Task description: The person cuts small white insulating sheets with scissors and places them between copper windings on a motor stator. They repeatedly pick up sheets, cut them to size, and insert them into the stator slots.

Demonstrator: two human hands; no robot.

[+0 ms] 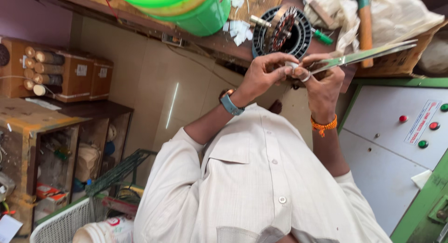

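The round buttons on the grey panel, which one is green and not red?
The lowest button on the grey panel, nearest the green frame edge, is clearly green. The two others in full view, one left and one beside the label, are red.

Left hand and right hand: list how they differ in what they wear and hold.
The left hand wears a blue wristwatch; the right hand wears an orange thread band. The left hand pinches a small white piece; the right hand grips long metal scissors. Both are bare, and their fingertips meet at the white piece.
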